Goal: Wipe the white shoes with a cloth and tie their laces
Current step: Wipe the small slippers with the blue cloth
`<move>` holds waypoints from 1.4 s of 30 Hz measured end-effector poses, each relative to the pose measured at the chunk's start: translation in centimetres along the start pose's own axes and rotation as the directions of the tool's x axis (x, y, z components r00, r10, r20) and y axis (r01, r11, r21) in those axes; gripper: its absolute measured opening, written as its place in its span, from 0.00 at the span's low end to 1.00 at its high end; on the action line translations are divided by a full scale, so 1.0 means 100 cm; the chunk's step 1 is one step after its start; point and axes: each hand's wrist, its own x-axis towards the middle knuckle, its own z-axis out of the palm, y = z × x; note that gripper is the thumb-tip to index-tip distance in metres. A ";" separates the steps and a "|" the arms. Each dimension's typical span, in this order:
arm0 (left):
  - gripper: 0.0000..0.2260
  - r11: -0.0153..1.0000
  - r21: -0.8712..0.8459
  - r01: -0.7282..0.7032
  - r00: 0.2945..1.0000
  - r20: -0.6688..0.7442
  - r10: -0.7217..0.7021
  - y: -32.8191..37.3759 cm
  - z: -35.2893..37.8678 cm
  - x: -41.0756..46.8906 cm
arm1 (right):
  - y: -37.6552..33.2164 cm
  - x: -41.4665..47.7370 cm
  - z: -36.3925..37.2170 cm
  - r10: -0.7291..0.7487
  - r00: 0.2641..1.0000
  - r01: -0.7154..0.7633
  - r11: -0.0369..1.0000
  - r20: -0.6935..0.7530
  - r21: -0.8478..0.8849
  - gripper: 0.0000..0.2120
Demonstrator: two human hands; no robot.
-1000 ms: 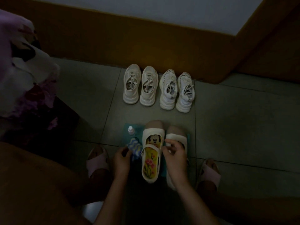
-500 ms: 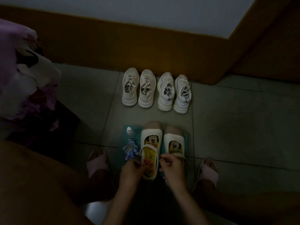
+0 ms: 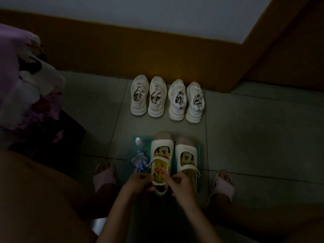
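Fingers of the left hand (image 3: 138, 183) and right hand (image 3: 180, 185) curl round the near heel of a sandal (image 3: 161, 160) on a mat (image 3: 134, 148). Cloth (image 3: 139, 161) lies just left of it; four white shoes (image 3: 177, 100) line the far wall.

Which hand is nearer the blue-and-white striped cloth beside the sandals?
Left. The left hand grips the white sandal at its heel, just short of the striped cloth; the right hand grips the heel's opposite side, farther off.
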 end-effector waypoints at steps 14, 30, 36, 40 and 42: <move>0.07 0.913 0.392 -0.112 0.929 -0.286 0.236 -0.023 0.005 0.015 | 0.013 -0.001 0.011 -0.003 0.989 0.014 0.997 -0.151 0.073 0.06; 0.06 0.766 0.638 -0.072 0.897 -0.294 0.329 -0.022 0.009 0.014 | 0.019 -0.007 0.042 -0.161 0.943 0.122 0.981 -0.291 -0.148 0.08; 0.06 0.768 0.634 -0.088 0.904 -0.274 0.329 -0.021 0.009 0.014 | 0.024 -0.001 0.042 -0.329 0.882 0.176 0.894 -0.336 -0.413 0.05; 0.07 0.796 0.600 -0.082 0.915 -0.272 0.299 -0.022 0.009 0.016 | 0.024 0.004 0.043 -0.345 0.888 0.152 0.845 -0.305 -0.513 0.05; 0.08 0.809 0.582 -0.077 0.916 -0.279 0.289 -0.022 0.009 0.016 | 0.022 0.008 0.039 -0.314 0.907 0.120 0.831 -0.280 -0.543 0.05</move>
